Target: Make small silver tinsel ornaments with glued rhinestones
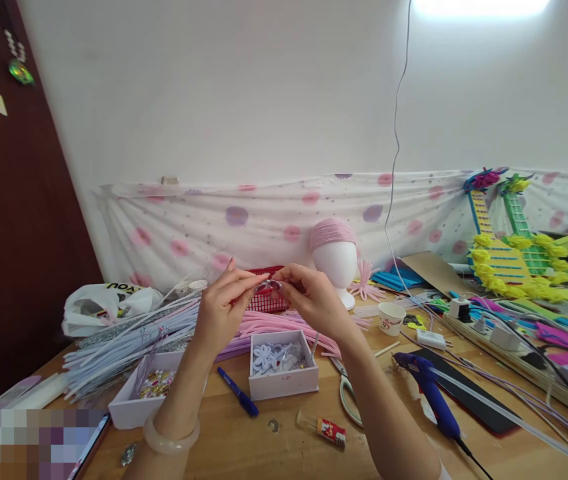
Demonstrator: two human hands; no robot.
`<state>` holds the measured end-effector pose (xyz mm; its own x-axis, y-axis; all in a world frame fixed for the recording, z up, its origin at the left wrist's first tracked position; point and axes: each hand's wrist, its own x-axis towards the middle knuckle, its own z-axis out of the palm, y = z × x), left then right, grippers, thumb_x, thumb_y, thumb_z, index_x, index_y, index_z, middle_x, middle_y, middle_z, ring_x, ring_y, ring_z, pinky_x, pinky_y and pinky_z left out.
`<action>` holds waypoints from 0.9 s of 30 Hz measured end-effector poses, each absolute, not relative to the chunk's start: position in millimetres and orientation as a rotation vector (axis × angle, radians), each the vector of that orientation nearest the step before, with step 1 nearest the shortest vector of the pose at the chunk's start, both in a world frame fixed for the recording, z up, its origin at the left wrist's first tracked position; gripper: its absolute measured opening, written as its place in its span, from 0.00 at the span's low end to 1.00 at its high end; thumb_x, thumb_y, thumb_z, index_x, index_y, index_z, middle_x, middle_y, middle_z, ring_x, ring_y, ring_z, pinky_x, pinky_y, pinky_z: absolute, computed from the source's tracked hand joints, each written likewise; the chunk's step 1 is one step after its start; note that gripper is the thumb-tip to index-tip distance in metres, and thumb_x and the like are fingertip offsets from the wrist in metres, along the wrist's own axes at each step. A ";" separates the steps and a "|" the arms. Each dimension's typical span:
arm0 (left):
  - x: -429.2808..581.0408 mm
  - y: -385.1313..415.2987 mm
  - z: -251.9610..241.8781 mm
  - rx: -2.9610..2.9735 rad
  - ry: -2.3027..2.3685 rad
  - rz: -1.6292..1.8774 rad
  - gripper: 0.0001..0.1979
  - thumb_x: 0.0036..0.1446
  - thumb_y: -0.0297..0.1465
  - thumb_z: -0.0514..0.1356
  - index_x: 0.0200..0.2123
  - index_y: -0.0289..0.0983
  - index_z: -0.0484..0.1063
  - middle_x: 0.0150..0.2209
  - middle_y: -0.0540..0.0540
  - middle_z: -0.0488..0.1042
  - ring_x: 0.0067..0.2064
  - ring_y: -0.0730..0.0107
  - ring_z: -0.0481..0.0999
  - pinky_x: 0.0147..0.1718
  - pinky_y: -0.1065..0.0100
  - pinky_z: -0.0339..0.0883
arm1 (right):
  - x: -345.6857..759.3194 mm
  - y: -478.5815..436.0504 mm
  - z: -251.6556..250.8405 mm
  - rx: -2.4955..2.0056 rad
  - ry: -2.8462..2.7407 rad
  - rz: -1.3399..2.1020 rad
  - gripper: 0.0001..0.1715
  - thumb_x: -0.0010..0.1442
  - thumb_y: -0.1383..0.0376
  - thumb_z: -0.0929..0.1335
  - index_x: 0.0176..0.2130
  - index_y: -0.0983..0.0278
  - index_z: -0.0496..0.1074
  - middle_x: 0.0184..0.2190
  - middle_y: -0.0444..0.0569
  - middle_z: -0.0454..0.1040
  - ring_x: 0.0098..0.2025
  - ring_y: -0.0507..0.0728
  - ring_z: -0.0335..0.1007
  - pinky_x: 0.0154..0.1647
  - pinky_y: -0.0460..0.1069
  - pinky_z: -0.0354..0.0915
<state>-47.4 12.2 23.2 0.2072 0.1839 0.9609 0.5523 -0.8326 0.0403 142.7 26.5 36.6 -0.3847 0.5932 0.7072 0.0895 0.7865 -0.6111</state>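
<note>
Silver looped piece (275, 285) sits between our raised hands, in front of the red basket (264, 304) — too small for us to make out its exact shape. At far left we see a white plastic bag (81, 305), then a wide heap of pale blue fuzzy stems (94, 363) spread across the table (209, 457). Just in front of the stems stands a box of gold beads (129, 415), partly hidden by our left arm, which wears a pale bangle (171, 444). Our left hand (221, 307) pinches the piece between thumb and fingertips. Below lie a blue marker (237, 391) and, just right of it, a white box (284, 386) filled with pale flower shapes (264, 360). Our right hand (317, 297) grips the other side of the piece with thumb and bent fingers. Near us lie a red-labelled tube (331, 432) and scissors (343, 383), and farther back stands a foam head (335, 265) wrapped in a pink band (333, 231). Next comes a paper cup (391, 320), then a blue glue gun (434, 397) beside a flat black slab (479, 418). Last come a long power strip (484, 340) and — in front of the spotted cloth (264, 230) — yellow-trimmed guitar shapes (504, 261).
</note>
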 end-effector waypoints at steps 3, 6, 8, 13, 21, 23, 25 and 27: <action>-46.0 12.4 23.1 -2.133 -0.692 -1.643 0.14 0.64 0.22 0.58 0.45 0.41 0.81 0.37 0.49 0.80 0.36 0.74 0.79 0.64 0.47 0.62 | 141.6 26.5 35.9 -0.502 -1.885 0.636 0.06 0.63 0.68 0.65 0.38 0.64 0.73 0.29 0.44 0.76 0.29 0.51 0.70 0.31 0.46 0.64; -44.6 13.0 22.5 -2.078 -0.682 -1.626 0.14 0.64 0.22 0.57 0.45 0.41 0.81 0.37 0.50 0.81 0.35 0.74 0.79 0.64 0.45 0.62 | 140.9 25.7 35.7 -0.501 -1.872 0.659 0.06 0.62 0.67 0.66 0.38 0.63 0.73 0.29 0.45 0.77 0.30 0.51 0.71 0.31 0.46 0.65; -43.2 13.6 21.6 -2.023 -0.667 -1.616 0.13 0.64 0.22 0.58 0.44 0.39 0.80 0.36 0.49 0.81 0.35 0.74 0.79 0.64 0.45 0.63 | 140.4 24.6 35.6 -0.504 -1.872 0.657 0.06 0.63 0.66 0.66 0.38 0.64 0.73 0.29 0.45 0.77 0.30 0.52 0.72 0.31 0.46 0.65; -37.7 15.0 18.4 -1.885 -0.643 -1.614 0.12 0.63 0.20 0.58 0.44 0.37 0.79 0.37 0.48 0.81 0.35 0.74 0.78 0.64 0.45 0.63 | 138.3 22.4 34.8 -0.493 -1.867 0.651 0.06 0.63 0.66 0.66 0.37 0.64 0.73 0.29 0.45 0.77 0.28 0.51 0.71 0.29 0.46 0.64; -31.3 15.1 15.2 -1.836 -0.676 -1.686 0.13 0.65 0.22 0.56 0.43 0.38 0.80 0.37 0.48 0.81 0.36 0.71 0.80 0.65 0.47 0.63 | 135.9 18.8 35.5 -0.505 -1.850 0.660 0.06 0.62 0.66 0.66 0.38 0.65 0.74 0.29 0.46 0.78 0.30 0.52 0.72 0.31 0.47 0.67; -29.4 14.5 14.3 -1.822 -0.704 -1.713 0.13 0.66 0.24 0.55 0.42 0.39 0.80 0.36 0.47 0.82 0.36 0.70 0.80 0.64 0.47 0.63 | 134.7 17.5 36.2 -0.501 -1.846 0.661 0.06 0.62 0.66 0.66 0.38 0.65 0.74 0.29 0.47 0.78 0.30 0.52 0.73 0.31 0.47 0.67; -27.9 14.3 13.6 -1.798 -0.733 -1.739 0.13 0.66 0.26 0.55 0.42 0.39 0.80 0.36 0.48 0.82 0.35 0.70 0.79 0.63 0.46 0.64 | 133.5 16.9 36.4 -0.487 -1.834 0.671 0.07 0.63 0.66 0.66 0.37 0.65 0.74 0.28 0.47 0.78 0.30 0.52 0.73 0.31 0.46 0.67; -28.0 14.6 13.6 -1.792 -0.745 -1.755 0.13 0.67 0.27 0.55 0.43 0.40 0.80 0.36 0.48 0.82 0.35 0.70 0.79 0.63 0.46 0.65 | 133.1 17.2 36.3 -0.477 -1.815 0.692 0.07 0.62 0.66 0.66 0.37 0.65 0.74 0.28 0.47 0.78 0.29 0.52 0.73 0.29 0.46 0.66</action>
